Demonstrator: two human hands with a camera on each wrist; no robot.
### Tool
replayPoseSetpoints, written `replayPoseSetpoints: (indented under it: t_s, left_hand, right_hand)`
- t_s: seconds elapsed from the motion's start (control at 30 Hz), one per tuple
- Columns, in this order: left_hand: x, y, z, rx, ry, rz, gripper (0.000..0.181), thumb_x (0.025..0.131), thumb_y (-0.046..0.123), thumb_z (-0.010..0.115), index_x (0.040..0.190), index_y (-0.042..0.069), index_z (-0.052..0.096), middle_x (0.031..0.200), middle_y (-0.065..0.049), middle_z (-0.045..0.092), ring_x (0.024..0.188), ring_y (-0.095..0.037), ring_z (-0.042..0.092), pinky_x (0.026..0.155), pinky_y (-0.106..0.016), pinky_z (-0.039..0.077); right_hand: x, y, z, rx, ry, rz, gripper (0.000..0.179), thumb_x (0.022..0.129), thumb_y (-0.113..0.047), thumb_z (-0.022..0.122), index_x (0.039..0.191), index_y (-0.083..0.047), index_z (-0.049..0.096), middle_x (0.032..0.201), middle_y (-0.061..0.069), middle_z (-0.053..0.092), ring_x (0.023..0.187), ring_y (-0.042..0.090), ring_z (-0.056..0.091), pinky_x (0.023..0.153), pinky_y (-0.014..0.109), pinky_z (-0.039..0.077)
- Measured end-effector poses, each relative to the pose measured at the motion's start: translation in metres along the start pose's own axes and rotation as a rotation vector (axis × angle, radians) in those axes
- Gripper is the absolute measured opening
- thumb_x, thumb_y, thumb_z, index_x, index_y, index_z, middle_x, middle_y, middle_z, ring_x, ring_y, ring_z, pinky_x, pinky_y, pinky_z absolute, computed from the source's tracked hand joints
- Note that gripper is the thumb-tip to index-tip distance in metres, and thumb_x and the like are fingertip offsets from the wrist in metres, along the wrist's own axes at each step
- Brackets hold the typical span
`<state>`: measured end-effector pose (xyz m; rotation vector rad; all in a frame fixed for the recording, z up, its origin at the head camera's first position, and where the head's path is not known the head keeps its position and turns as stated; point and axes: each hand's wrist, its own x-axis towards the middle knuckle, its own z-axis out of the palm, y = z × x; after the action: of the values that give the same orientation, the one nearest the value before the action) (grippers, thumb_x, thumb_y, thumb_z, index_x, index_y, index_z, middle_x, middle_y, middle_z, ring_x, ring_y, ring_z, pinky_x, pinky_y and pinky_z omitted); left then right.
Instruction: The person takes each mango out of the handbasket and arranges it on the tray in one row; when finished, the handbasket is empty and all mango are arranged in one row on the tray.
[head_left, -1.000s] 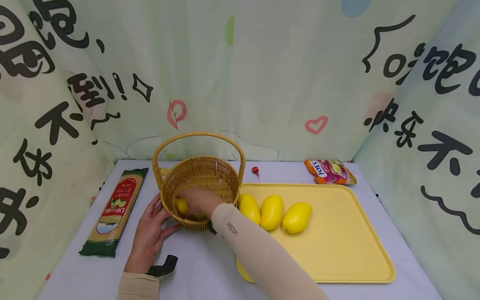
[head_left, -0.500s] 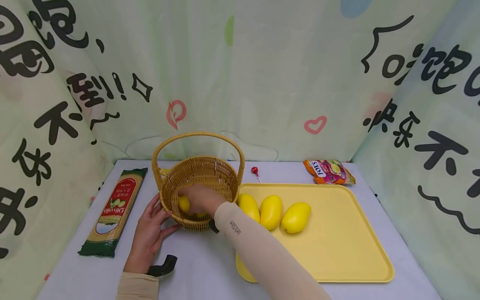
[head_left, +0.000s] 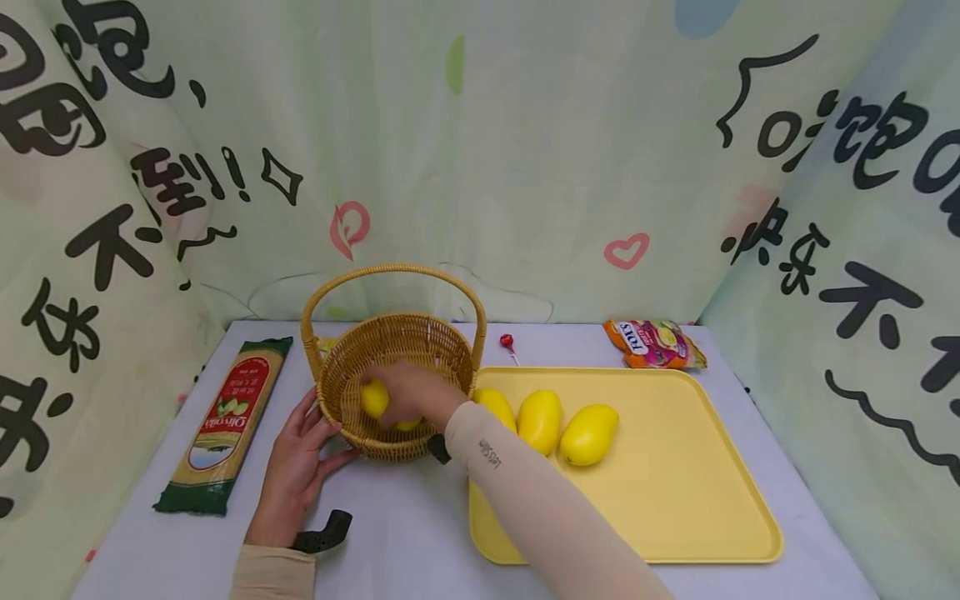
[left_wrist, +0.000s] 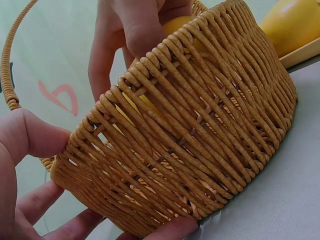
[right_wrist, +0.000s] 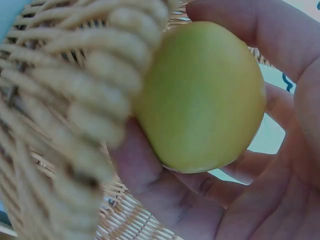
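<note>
Inside the wicker basket (head_left: 435, 337), my right hand (head_left: 412, 392) grips a yellow mango (head_left: 374, 399). In the right wrist view, fingers and thumb wrap around this mango (right_wrist: 202, 100), close to the basket's rim. A bit of another yellow fruit (head_left: 408, 424) shows below that hand. My left hand (head_left: 291, 471) holds the basket's left side; the left wrist view has its thumb on the rim and its fingers against the lower wall of the basket (left_wrist: 185, 130). Several mangoes lie outside the basket, including one yellow mango (head_left: 590, 435) on the yellow tray (head_left: 675, 500).
Left of the basket lies a green-ended Olivoila package (head_left: 225, 425). Behind the tray are a red lollipop (head_left: 507, 342) and an orange-purple candy bag (head_left: 655, 343). A printed curtain (head_left: 540, 167) closes off the back and sides of the table.
My right hand has shifted slightly right and up inside the basket, bringing the gripped mango with it. My left hand keeps its place on the basket.
</note>
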<state>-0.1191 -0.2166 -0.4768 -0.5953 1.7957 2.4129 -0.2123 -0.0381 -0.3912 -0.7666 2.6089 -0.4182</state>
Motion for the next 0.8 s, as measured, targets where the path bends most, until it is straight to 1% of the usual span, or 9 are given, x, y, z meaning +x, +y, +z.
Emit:
replayPoseSetpoints:
  t_s: [0.17, 0.27, 0.43, 0.57, 0.67, 0.8]
  left_hand:
    - [-0.001, 0.001, 0.001, 0.011, 0.003, 0.007, 0.073, 0.109, 0.012, 0.051, 0.169, 0.041, 0.022, 0.177, 0.003, 0.023, 0.149, -0.031, 0.046, 0.104, -0.057, 0.056]
    - [-0.001, 0.002, 0.001, 0.015, 0.009, 0.008, 0.073, 0.109, 0.012, 0.051, 0.168, 0.042, 0.022, 0.177, 0.002, 0.023, 0.149, -0.031, 0.046, 0.103, -0.057, 0.057]
    - [-0.001, 0.002, 0.001, 0.014, 0.012, 0.008, 0.073, 0.108, 0.012, 0.052, 0.168, 0.042, 0.022, 0.177, 0.002, 0.023, 0.149, -0.031, 0.046, 0.104, -0.059, 0.056]
    - [-0.001, 0.001, 0.001, 0.016, 0.01, 0.007, 0.073, 0.109, 0.013, 0.052, 0.168, 0.042, 0.022, 0.177, 0.003, 0.023, 0.149, -0.03, 0.046, 0.103, -0.058, 0.056]
    - [-0.001, 0.0, 0.001, 0.02, 0.015, 0.008, 0.073, 0.109, 0.013, 0.052, 0.168, 0.042, 0.022, 0.177, 0.003, 0.024, 0.148, -0.029, 0.046, 0.103, -0.057, 0.057]
    - [-0.001, -0.001, 0.002, 0.025, 0.019, 0.019, 0.073, 0.109, 0.013, 0.052, 0.169, 0.041, 0.022, 0.177, 0.003, 0.024, 0.146, -0.027, 0.047, 0.101, -0.057, 0.059]
  right_hand:
    - [-0.003, 0.008, -0.004, 0.043, 0.012, -0.014, 0.069, 0.084, -0.025, 0.087, 0.146, -0.037, 0.059, 0.138, 0.007, 0.058, 0.101, 0.02, 0.059, 0.081, 0.034, 0.056]
    - [-0.008, 0.011, -0.009, 0.064, 0.032, -0.034, 0.068, 0.085, -0.026, 0.085, 0.147, -0.035, 0.058, 0.142, 0.007, 0.059, 0.104, 0.02, 0.058, 0.084, 0.034, 0.056]
    - [-0.018, 0.02, -0.014, 0.1, 0.083, -0.102, 0.066, 0.088, -0.026, 0.08, 0.149, -0.03, 0.057, 0.147, 0.009, 0.058, 0.11, 0.021, 0.057, 0.09, 0.033, 0.054]
    - [-0.028, 0.03, -0.015, 0.106, 0.123, -0.129, 0.068, 0.088, -0.026, 0.079, 0.151, -0.031, 0.056, 0.146, 0.01, 0.056, 0.109, 0.021, 0.055, 0.088, 0.032, 0.052]
    - [-0.037, 0.036, -0.014, 0.109, 0.153, -0.127, 0.069, 0.088, -0.025, 0.078, 0.153, -0.033, 0.054, 0.142, 0.01, 0.055, 0.105, 0.021, 0.056, 0.084, 0.032, 0.052]
    - [-0.05, 0.042, -0.015, 0.125, 0.196, -0.134, 0.07, 0.088, -0.023, 0.077, 0.153, -0.034, 0.053, 0.145, 0.011, 0.054, 0.102, 0.022, 0.058, 0.084, 0.034, 0.053]
